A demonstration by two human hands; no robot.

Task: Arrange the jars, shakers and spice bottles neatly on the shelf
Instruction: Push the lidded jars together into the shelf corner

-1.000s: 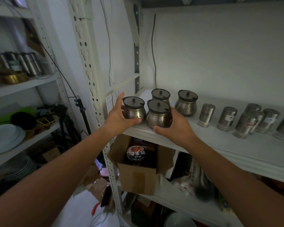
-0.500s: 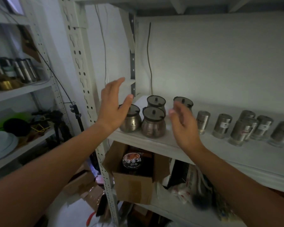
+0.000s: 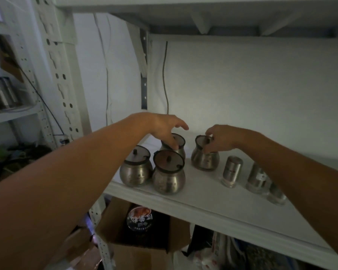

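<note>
Several round steel jars with dark lids stand at the left end of the white shelf [image 3: 203,193]. Two sit at the front: the front-left jar [image 3: 135,170] and the front-middle jar [image 3: 168,176]. My left hand [image 3: 164,129] reaches over them and its fingers close on the lid of the back jar [image 3: 180,142]. My right hand [image 3: 219,138] pinches the rim and lid of the right jar [image 3: 204,157]. Cylindrical steel shakers [image 3: 232,171] stand in a row to the right, partly hidden by my right forearm.
An open cardboard box [image 3: 142,244] with a round tin sits on the shelf below. A perforated white upright [image 3: 55,61] borders the shelf at left. Another rack at far left holds steel cups [image 3: 2,92]. A board lies close overhead.
Both hands let go of the two front jars, lifted away, then reached further back. The left hand is now on the back jar and the right hand on the right jar.
</note>
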